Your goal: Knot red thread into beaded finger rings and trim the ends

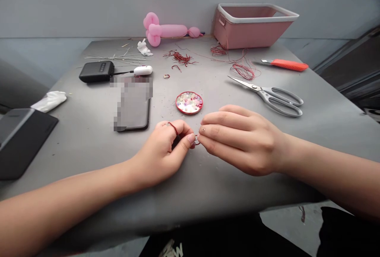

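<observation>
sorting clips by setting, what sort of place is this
Probably a home or hobby craft table for beading: a round red dish of coloured beads, loose red thread, and grey metal scissors on a grey tabletop.

Two hands are meeting at centre of a grey counter (208,178). Left hand (162,152), w/ red thread (173,127) looping over a finger, and right hand (237,138) are pinching a small ring (196,140) between them. Bead dish (189,102) is sitting just behind; scissors (271,95) are lying to the right.
</observation>
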The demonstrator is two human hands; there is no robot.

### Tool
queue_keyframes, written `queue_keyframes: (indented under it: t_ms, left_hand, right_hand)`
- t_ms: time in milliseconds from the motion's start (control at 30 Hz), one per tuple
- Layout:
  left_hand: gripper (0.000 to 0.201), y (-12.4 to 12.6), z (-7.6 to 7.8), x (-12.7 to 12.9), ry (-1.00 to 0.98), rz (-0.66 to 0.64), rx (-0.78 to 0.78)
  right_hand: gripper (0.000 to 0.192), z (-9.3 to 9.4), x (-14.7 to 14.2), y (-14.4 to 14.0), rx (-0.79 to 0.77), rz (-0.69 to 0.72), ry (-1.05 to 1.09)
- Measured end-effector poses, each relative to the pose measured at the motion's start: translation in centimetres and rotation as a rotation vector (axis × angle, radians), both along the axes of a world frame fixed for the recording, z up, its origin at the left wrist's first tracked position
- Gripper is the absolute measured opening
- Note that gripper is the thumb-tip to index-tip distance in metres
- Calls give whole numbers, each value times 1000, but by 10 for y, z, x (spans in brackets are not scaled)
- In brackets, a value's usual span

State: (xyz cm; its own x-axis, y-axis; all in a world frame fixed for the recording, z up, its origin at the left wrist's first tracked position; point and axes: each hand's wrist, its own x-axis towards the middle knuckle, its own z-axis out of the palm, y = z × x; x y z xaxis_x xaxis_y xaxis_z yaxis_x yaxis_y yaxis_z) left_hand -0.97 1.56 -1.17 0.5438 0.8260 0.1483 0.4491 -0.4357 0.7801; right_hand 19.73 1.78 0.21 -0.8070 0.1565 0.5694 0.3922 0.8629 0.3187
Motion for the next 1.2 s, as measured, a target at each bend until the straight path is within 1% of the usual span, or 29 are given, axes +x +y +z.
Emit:
queue_keyframes:
  t_ms: [200,333,433,500,533,600,667,733,767,800,833,900,933,967,1000,1033,1067,1200]
  left_hand:
    - [20,1,2,1,-78,-20,-111]
    - [18,1,1,1,-28,-45,-107]
    - [17,1,2,0,24,-77,-86]
    - [18,0,3,0,33,-93,-74]
    - [18,0,4,0,27,-98,-75]
    - [18,1,6,1,-15,-108,-93]
    - [18,1,7,1,-82,-120,-127]
    - [18,0,6,1,-111,-124,-140]
    - [18,-1,5,1,-94,-123,-122]
    - [18,-1,4,1,-56,-123,-88]
    - [18,-1,2,0,-9,-122,-41]
    - [18,-2,0,-1,68,-124,38]
    - [19,-1,0,-2,92,-128,61]
    - [19,-1,-1,-2,106,-135,76]
    - [19,-1,-1,-2,114,-146,90]
    - [19,-1,-1,-2,120,-159,110]
    - [18,-1,-1,-2,125,-170,140]
    - [16,-2,-3,-3,132,-160,299]
  right_hand:
    - [35,4,-2,-5,11,-8,-23]
    - [32,4,0,-2,38,29,-64]
    - [27,1,1,4,6,85,-18]
    - [21,-3,1,7,-92,124,69]
    - [20,-4,1,8,-166,139,129]
    - [19,-6,-1,10,-372,142,264]
    - [17,-8,-3,9,-605,116,389]
    - [14,-9,-3,8,-780,73,415]
    - [12,-10,-3,7,-812,52,391]
    - [10,-11,-2,6,-797,31,349]
    - [7,-12,-2,5,-748,13,299]
    - [4,-12,0,2,-613,-7,212]
    - [6,-12,1,1,-568,-12,183]
    - [9,-10,2,0,-562,-18,163]
    - [12,-8,3,0,-609,-23,151]
    - [13,-5,3,0,-705,-33,148]
    - [15,-3,3,1,-841,-47,155]
    - [25,3,0,7,-1525,-114,246]
